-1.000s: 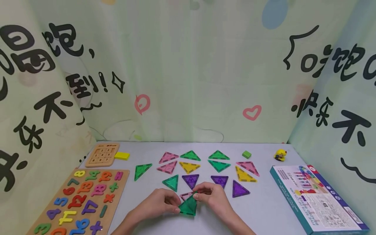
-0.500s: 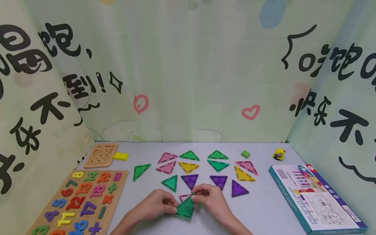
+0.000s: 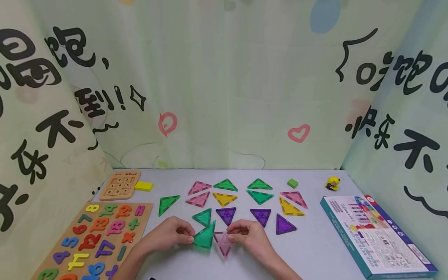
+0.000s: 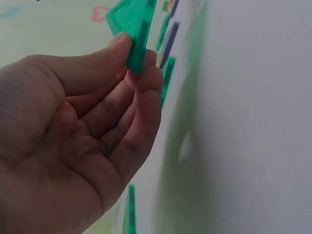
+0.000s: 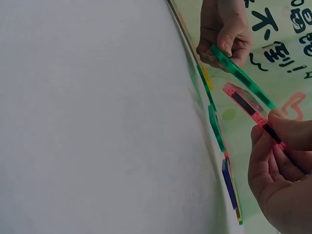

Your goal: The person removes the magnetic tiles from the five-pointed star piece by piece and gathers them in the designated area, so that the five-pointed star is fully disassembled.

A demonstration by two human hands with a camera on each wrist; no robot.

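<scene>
My left hand [image 3: 171, 234] pinches a translucent green triangle tile [image 3: 204, 238] by its left corner, thumb against fingers. In the left wrist view, the green tile [image 4: 141, 36] stands up from the fingertips, clear of the white surface. My right hand [image 3: 251, 238] pinches a pink translucent triangle tile [image 3: 223, 242], its point downward in the head view. Dark strips show along the edge of the pink tile [image 5: 249, 108] in the right wrist view. The two held tiles are side by side, their near edges close together.
Several green, pink, yellow and purple triangle tiles [image 3: 225, 200] lie in loose rows beyond the hands. A number board [image 3: 101, 237] lies left, with a small wooden board [image 3: 120, 186] and yellow block [image 3: 144, 186] behind. A box [image 3: 378, 237] lies right, near a yellow figurine [image 3: 332, 183].
My left hand has moved left with the green tile, away from my right fingers. The pink tile, earlier mostly hidden behind the green one, now shows fully in my right hand.
</scene>
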